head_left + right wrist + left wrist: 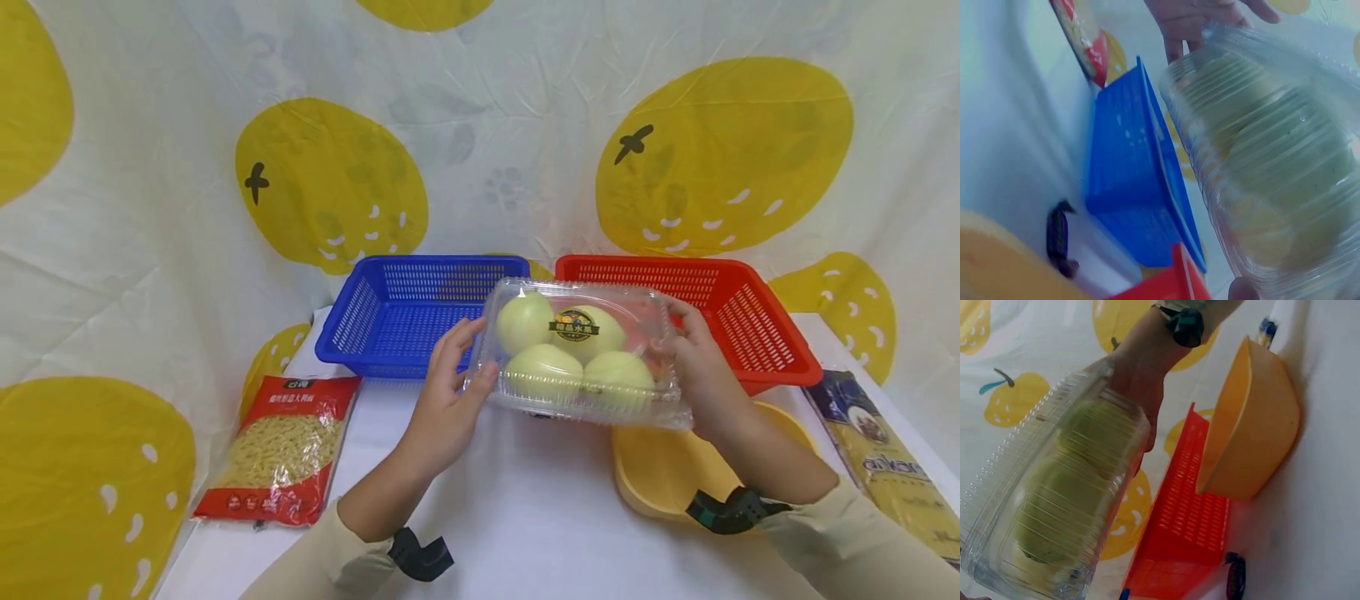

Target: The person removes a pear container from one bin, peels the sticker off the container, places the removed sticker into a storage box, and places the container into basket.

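"Nearest item?"

"Sleeves (341,546), two, pale, a black band at each wrist. Beyond them: one box (600,410), clear plastic, ridged sides, printed label on the lid, containing four pale green fruits (543,371)."

"Location and hold?"

"Raised above the table (517,517), before the blue basket (405,364) and the red basket (787,362). Left hand (446,408) grips the left end, thumb at the near corner; right hand (701,371) grips the right end. Both spans are narrow, on the box edges."

"Handling notes?"

"Judged by appearance: thin, springy shell, apt to dent and crackle; smooth, hence slightly slippery. Load moderate, all of it fruit, which may roll and bruise. Best held by both short ends, fingers beneath, so that the base carries the weight and the lid seam is spared."

"Differences between views?"

"Head view: label and all four fruits. Right wrist view: ridged wall up close, left palm facing the lens, and a small dark packet (1060,240) on the table, of which the head view gives at most a sliver below the box. Left wrist view: outer wall of the yellow basin (1266,425); right fingertips mostly hidden behind the box."
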The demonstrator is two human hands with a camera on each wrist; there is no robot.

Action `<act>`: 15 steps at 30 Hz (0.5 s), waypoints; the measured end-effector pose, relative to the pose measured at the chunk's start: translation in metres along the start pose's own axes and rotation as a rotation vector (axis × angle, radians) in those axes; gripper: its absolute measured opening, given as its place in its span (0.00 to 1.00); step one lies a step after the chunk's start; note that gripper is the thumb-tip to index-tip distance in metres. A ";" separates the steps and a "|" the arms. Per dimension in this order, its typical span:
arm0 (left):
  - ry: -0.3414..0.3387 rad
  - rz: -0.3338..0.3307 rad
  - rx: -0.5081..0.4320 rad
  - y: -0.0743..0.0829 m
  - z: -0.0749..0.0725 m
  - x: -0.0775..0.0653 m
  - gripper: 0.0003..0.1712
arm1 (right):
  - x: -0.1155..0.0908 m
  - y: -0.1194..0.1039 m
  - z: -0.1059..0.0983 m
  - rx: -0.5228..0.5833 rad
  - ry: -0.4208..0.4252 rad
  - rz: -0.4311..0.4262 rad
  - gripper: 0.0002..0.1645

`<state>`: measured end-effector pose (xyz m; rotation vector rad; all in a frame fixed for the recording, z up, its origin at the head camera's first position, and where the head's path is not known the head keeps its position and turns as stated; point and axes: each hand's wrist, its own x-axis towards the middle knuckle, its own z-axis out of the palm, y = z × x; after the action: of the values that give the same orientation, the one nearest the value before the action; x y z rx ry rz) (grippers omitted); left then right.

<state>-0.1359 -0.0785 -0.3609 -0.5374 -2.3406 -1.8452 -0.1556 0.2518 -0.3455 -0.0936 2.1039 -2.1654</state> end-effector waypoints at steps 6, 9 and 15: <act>0.016 -0.052 0.005 0.000 -0.011 -0.015 0.31 | -0.005 0.005 0.019 0.010 -0.010 -0.006 0.34; 0.016 -0.075 0.006 -0.001 -0.016 -0.023 0.31 | -0.006 0.006 0.027 0.009 -0.006 0.000 0.34; 0.040 -0.076 0.034 -0.004 -0.026 -0.035 0.31 | -0.009 0.010 0.045 -0.002 0.011 0.013 0.36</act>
<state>-0.1082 -0.1118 -0.3687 -0.4085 -2.3935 -1.8261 -0.1406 0.2081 -0.3534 -0.0673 2.1069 -2.1611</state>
